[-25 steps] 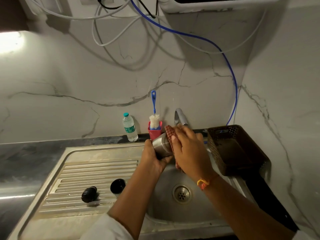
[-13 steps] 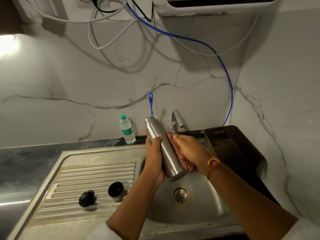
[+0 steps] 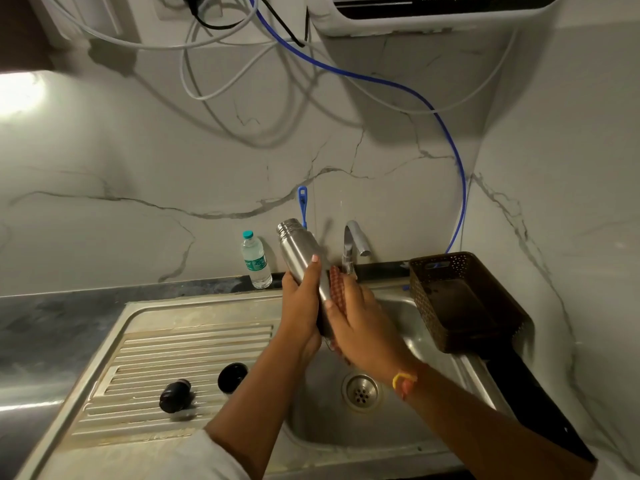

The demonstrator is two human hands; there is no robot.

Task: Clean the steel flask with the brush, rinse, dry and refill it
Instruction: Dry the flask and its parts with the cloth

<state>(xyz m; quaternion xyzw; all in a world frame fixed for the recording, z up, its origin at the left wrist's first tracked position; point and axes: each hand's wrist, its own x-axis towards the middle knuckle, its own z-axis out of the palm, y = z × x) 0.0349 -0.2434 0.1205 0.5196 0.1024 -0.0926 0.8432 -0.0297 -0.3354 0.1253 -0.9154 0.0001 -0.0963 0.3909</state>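
- Left hand (image 3: 300, 299) gripped the cylindrical bare steel flask (image 3: 298, 249) round its middle, fingers curled about the body, one fingertip showing on the front.
- The steel flask was in the air over the back edge of the steel sink basin (image 3: 398, 317). It was tilted, with the open threaded mouth up and to the left and the base hidden between the hands.
- Right hand (image 3: 362, 323) clasped a red-and-white checked cloth (image 3: 336, 284) against the flask's right side, thumb across the lower body (cloth mostly covered by the hand).
- An orange-yellow thread band (image 3: 403, 382) sat on the right wrist.
- A blue-handled bottle brush (image 3: 302, 202) stood at the counter's back edge behind the flask, with only the handle top visible.
- A clear plastic water bottle with teal cap (image 3: 256, 261) stood upright at the counter's back edge, near the flask's left.
- A chrome tap (image 3: 353, 242) stood at the basin's back edge, just right of the flask.
- A round black cap (image 3: 232, 377) and a black stopper (image 3: 175, 396) lay apart on the ribbed steel drainboard (image 3: 194, 344), the cap nearer the basin's left edge.
- A brown perforated plastic basket (image 3: 426, 299) sat tilted at the basin's right edge.
- A round drain (image 3: 360, 393) sat in the basin floor, below the hands.
- A thin blue hose (image 3: 460, 188) ran down the marble wall behind the basket.
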